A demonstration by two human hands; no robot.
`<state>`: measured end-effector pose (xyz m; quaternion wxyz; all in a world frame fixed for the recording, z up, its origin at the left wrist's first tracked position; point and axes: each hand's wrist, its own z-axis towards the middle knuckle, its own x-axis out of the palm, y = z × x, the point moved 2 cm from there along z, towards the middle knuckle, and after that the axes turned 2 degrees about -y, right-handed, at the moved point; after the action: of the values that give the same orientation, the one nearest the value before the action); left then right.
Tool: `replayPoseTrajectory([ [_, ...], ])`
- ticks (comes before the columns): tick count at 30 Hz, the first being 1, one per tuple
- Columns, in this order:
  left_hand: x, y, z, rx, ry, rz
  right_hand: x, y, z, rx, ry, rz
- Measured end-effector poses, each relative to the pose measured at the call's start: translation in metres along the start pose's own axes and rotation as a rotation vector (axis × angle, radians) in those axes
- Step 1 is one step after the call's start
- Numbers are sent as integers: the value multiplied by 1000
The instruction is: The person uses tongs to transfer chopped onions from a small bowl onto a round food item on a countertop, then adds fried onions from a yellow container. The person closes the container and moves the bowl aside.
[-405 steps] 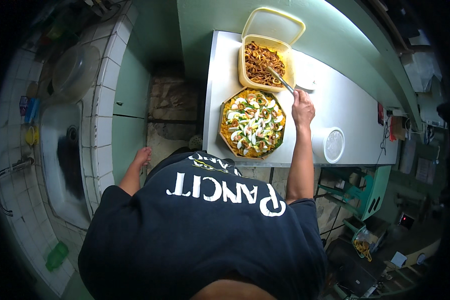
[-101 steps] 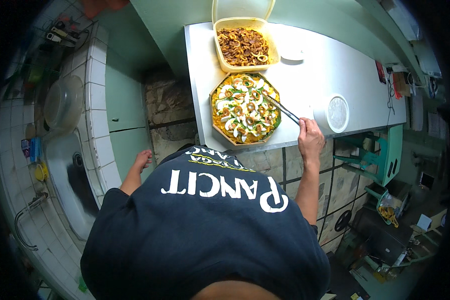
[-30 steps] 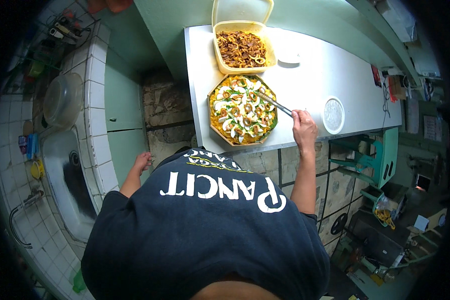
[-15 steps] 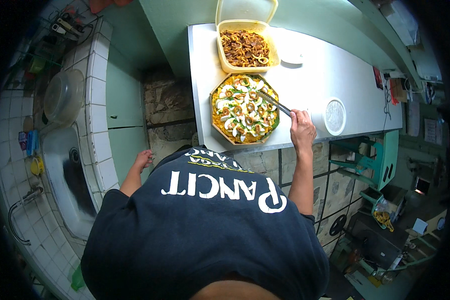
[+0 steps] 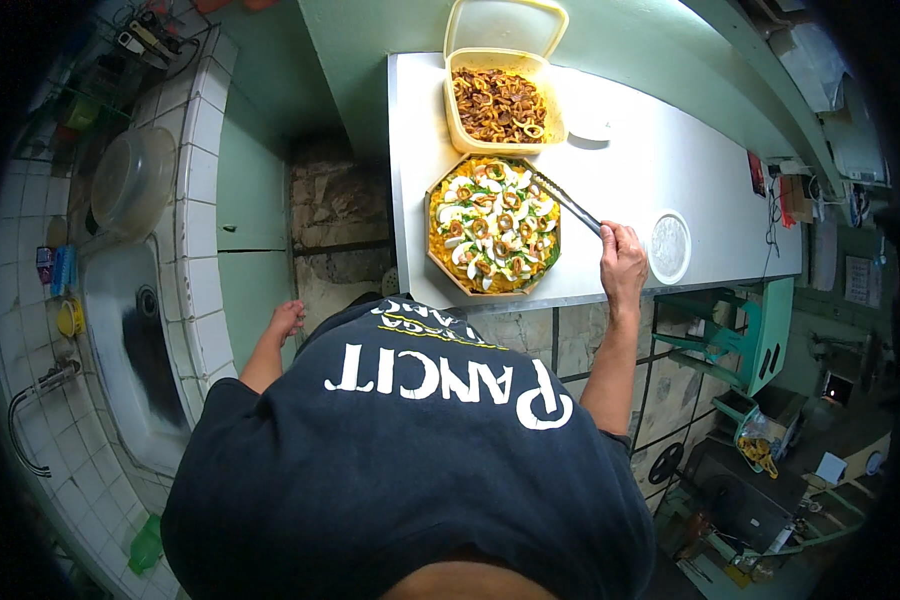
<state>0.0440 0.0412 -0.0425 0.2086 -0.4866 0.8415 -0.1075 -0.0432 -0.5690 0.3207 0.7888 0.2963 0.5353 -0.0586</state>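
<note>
My right hand (image 5: 622,265) is closed round the end of metal tongs (image 5: 568,205), whose tips reach the upper right edge of an octagonal tray (image 5: 431,245). That tray is filled with yellow noodles (image 5: 454,262), topped with egg slices, small brown rings and chopped greens. Behind it stands a yellowish plastic container (image 5: 454,128), its lid tipped back, full of brown strips and rings (image 5: 495,105). The tongs seem to hold no food. My left hand (image 5: 288,318) hangs beside my body away from the table, fingers loosely bent, holding nothing visible.
All this food stands on a white table (image 5: 630,150) against a green wall. Right of my right hand is a round white tub (image 5: 670,247); a small white dish (image 5: 592,130) lies farther back. A tiled counter with a sink (image 5: 135,340) runs along the left. Green chairs (image 5: 760,335) stand at right.
My right hand and the tongs have shifted slightly right, from over the topped noodles to the tray's upper right edge. My left hand stays where it was. The view has shifted slightly.
</note>
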Motion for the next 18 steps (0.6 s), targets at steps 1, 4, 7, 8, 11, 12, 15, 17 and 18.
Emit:
replayPoseTrajectory([
  [1, 1, 1, 0, 0, 5, -8, 1, -1, 0, 53, 59, -74],
  [4, 3, 5, 5, 13, 19, -20, 10, 0, -6, 24, 113, -149],
  [7, 5, 12, 11, 30, 30, -11, 19, 0, -12, 0, 90, -128],
  [8, 5, 14, 13, 25, 34, -15, 21, 1, -13, -9, 66, -118],
  [11, 4, 14, 15, 26, 41, -10, 26, 4, -16, -22, 96, -132],
  [12, 3, 12, 14, 29, 42, -8, 27, 5, -16, -22, 106, -138],
  [15, 0, 6, 11, 13, 13, 16, 25, 8, -16, -17, 98, -179],
  [17, 0, 2, 8, 0, 31, 16, 23, 10, -16, -16, 77, -171],
  [18, -1, 0, 7, -27, 17, 23, 22, 12, -17, -20, 50, -157],
])
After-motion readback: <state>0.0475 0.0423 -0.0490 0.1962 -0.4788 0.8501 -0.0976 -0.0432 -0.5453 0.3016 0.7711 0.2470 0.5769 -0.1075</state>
